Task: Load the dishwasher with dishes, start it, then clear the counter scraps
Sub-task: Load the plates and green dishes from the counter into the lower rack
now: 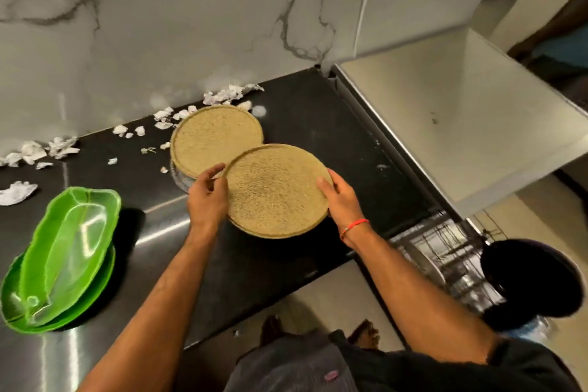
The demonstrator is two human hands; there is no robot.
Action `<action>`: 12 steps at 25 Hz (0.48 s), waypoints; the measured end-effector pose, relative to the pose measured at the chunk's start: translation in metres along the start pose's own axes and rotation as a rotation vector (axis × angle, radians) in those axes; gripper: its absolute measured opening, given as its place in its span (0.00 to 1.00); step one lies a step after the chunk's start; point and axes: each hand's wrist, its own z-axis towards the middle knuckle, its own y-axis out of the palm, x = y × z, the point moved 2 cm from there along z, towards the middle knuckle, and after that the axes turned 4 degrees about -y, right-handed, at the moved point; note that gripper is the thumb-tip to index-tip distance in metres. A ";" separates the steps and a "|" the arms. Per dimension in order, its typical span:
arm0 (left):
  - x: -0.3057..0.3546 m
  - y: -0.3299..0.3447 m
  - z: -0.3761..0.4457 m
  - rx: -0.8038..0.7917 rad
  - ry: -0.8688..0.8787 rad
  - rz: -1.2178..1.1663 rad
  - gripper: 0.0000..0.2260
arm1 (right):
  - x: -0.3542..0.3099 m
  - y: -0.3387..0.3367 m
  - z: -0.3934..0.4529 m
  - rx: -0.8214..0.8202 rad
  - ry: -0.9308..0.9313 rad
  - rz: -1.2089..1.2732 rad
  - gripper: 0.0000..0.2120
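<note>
At the bottom of the frame two bare forearms reach up from the person's dark clothing toward the middle of the picture. Low at the left, two green plates (60, 251) lie stacked on the dark, glossy tabletop (286, 264), the upper one leaf-shaped and tilted across the one below.

In the centre, both hands hold one round tan plate (275, 189) with a speckled surface, raised a little above the tabletop and tilted. The left hand (206, 197) grips its left rim, fingers curled over the edge with the thumb near the top. The right hand (339, 197) clasps the right rim, thumb lying on the upper face and the fingers hidden beneath; a red thread bracelet (354, 226) circles that wrist.

Just beyond, up and to the left, a second tan plate (216, 138) of the same kind rests on something clear and round that peeks out below its near edge; what that is I cannot tell. The held plate overlaps its near rim in the picture.

At the right, below the tabletop's edge, the wire rack of the open dishwasher (445, 251) shows, blurred, with a dark round object (534, 280) in front of it at the lower right.

Farther back, torn white paper scraps (222, 95) are strewn along the rear of the tabletop, from the left edge of the frame to the upper middle, against the grey-veined marble wall (159, 25). A pale cabinet (445, 105) stands at the upper right.
</note>
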 end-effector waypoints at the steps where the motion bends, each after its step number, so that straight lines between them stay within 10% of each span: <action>1: 0.006 0.017 -0.015 -0.069 0.003 -0.016 0.12 | 0.000 -0.018 -0.012 0.064 -0.038 0.025 0.10; 12: 0.011 0.221 -0.212 -0.678 0.078 0.262 0.13 | 0.051 -0.289 -0.166 0.625 -0.030 0.289 0.20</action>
